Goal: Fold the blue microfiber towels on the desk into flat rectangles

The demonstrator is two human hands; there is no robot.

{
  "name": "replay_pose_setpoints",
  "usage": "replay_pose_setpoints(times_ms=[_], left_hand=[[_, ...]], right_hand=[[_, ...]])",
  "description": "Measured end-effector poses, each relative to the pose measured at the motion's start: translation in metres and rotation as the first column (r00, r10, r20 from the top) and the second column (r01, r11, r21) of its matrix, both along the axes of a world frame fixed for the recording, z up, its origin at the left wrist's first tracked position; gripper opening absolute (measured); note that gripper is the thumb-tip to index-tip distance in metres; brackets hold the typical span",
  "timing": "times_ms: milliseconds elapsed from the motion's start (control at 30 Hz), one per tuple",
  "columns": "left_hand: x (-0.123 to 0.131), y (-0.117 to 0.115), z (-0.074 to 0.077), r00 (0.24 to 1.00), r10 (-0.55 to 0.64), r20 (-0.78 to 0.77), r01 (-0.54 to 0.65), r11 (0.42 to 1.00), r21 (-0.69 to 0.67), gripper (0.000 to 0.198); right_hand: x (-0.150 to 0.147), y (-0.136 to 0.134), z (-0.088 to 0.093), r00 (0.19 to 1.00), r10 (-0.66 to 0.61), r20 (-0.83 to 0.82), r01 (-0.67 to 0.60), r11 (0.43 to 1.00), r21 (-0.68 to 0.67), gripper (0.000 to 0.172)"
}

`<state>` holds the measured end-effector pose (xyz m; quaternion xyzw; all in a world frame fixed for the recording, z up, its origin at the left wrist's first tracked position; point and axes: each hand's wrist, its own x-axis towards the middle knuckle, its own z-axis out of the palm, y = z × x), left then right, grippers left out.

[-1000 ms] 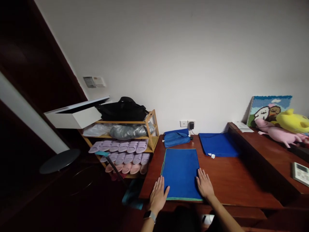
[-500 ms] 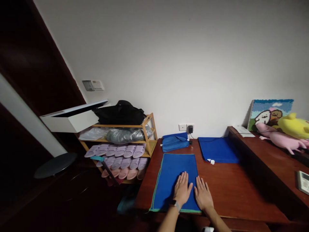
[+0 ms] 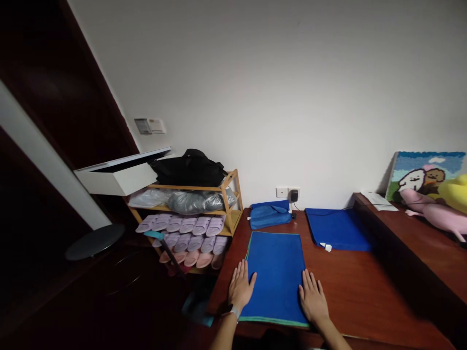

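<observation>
Left hand (image 3: pixel 240 288) and right hand (image 3: pixel 314 298) are lying flat, gripping nothing, along opposite sides of the green-edged blue cloth (image 3: pixel 274 277) at the front of the table (image 3: pixel 359 291). Even pressure should be keeping its edges aligned.

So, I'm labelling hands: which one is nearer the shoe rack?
Left. The left hand is at the edge of the green-edged blue cloth facing the shoe rack; the right hand is farther, at the opposite edge.
</observation>
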<state>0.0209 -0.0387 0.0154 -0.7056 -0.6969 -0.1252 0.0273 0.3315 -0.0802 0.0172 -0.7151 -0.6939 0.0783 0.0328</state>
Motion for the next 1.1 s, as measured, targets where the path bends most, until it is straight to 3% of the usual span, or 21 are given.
replay_pose_setpoints(times_ms=[200,333,467,567,667,767,833,900,1000,1100], left_hand=[[0.005,0.0,-0.002,1.0,-0.006,0.011,0.005,1.0,0.02,0.076],[0.001,0.001,-0.004,1.0,-0.01,0.01,0.01,1.0,0.008,0.075],[-0.01,0.001,-0.012,1.0,-0.008,-0.023,0.008,1.0,0.013,0.072],[-0.006,0.007,-0.007,0.999,0.016,-0.04,-0.014,0.998,0.063,0.071],[0.03,0.02,0.007,0.999,-0.052,-0.011,0.053,0.992,0.111,0.067],[0.094,0.039,0.017,0.96,-0.276,0.038,0.274,0.96,0.065,0.064],[0.131,0.051,0.017,0.925,-0.373,0.073,0.371,0.928,0.035,0.064],[0.15,0.061,0.012,0.915,-0.391,0.1,0.393,0.92,0.0,0.065],[0.131,0.072,0.005,0.945,-0.311,0.099,0.317,0.947,-0.045,0.069],[0.074,0.078,0.004,0.987,-0.147,0.067,0.151,0.986,-0.065,0.072]], right_hand=[[-0.007,0.034,0.015,1.0,-0.005,-0.031,0.007,0.999,0.053,0.069],[-0.01,0.065,0.026,0.997,0.017,-0.069,-0.017,1.0,0.013,0.069],[-0.009,0.078,0.013,0.996,0.016,-0.088,-0.015,1.0,0.02,0.071],[-0.009,0.078,0.002,0.994,0.014,-0.111,-0.009,0.999,0.047,0.07],[-0.008,0.078,0.001,0.993,0.009,-0.12,-0.004,0.999,0.046,0.07],[-0.007,0.078,0.005,0.993,0.019,-0.113,-0.015,0.999,0.036,0.07],[-0.006,0.077,0.006,0.993,0.032,-0.113,-0.028,0.999,0.037,0.07],[-0.005,0.077,0.006,0.993,0.041,-0.107,-0.037,0.999,0.038,0.07],[-0.005,0.078,0.005,0.995,0.032,-0.1,-0.029,0.999,0.03,0.07],[-0.006,0.079,0.005,0.994,0.025,-0.11,-0.023,0.999,0.023,0.07]])
